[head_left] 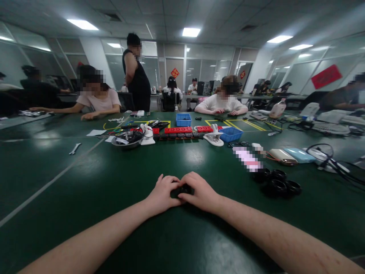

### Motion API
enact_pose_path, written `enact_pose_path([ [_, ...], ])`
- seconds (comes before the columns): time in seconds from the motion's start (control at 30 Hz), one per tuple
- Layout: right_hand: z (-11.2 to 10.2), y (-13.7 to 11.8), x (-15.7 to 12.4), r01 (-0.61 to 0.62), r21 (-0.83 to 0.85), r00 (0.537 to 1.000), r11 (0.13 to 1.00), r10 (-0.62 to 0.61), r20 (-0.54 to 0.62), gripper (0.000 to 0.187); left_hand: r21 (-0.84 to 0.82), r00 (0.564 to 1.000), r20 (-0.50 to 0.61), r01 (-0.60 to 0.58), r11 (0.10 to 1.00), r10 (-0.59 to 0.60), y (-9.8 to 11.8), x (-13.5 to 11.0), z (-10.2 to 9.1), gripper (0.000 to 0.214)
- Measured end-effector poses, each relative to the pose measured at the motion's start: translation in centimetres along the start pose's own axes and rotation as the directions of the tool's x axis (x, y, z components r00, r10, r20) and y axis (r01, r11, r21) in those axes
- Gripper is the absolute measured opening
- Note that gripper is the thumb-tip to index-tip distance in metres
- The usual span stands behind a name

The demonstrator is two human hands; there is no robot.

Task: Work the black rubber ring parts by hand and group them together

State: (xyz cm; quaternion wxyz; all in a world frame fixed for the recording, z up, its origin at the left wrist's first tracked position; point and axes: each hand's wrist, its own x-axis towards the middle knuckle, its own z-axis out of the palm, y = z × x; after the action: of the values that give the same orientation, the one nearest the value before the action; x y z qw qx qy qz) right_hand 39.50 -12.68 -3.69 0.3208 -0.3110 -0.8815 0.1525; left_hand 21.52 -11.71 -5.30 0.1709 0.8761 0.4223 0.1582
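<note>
In the head view my left hand (164,193) and my right hand (202,193) meet low over the green table. Between them is a small, dark, glossy black part (186,188), mostly covered by my fingers; its exact kind cannot be made out. The right thumb and fingers curl round it from the right. On the other side, the left fingers and thumb close in against it. Several round black cup-like parts (278,186) stand grouped on the table to the right of my right hand.
Ahead lie red and black strips (178,130), a metal bowl of dark bits (127,144), white clamps (214,136) and blue bins (183,120). A wrench (75,148) is at left. Power banks (282,156) and black cables lie at right. People sit across the table.
</note>
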Motion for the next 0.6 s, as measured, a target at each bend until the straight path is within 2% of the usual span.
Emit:
enact_pose_path([
  [0.2,0.6,0.2,-0.7,0.138,0.152,0.990,0.979,-0.132,-0.048,0.017,-0.066,0.983,0.131,-0.119,0.991,0.127,-1.2,1.1,-1.1,0.021],
  [0.33,0.9,-0.2,-0.8,0.179,0.227,0.983,0.957,-0.167,-0.072,0.025,-0.093,0.975,0.163,-0.139,0.986,0.153,-0.7,0.7,-1.3,0.034],
  [0.43,0.6,-0.3,-0.8,0.151,0.256,0.988,0.955,-0.139,-0.065,0.033,-0.080,0.993,0.089,-0.075,0.994,0.082,0.5,0.2,-0.6,0.064],
  [0.47,0.5,-0.3,-0.9,0.137,0.254,0.990,0.958,-0.123,-0.068,0.035,-0.064,0.998,0.052,-0.042,0.997,0.045,0.9,0.1,-0.4,0.068],
  [0.6,0.5,-0.2,-1.1,0.030,0.183,0.993,0.983,-0.009,-0.114,0.043,0.034,0.996,-0.083,0.039,0.999,-0.036,2.0,-0.1,0.5,0.046],
])
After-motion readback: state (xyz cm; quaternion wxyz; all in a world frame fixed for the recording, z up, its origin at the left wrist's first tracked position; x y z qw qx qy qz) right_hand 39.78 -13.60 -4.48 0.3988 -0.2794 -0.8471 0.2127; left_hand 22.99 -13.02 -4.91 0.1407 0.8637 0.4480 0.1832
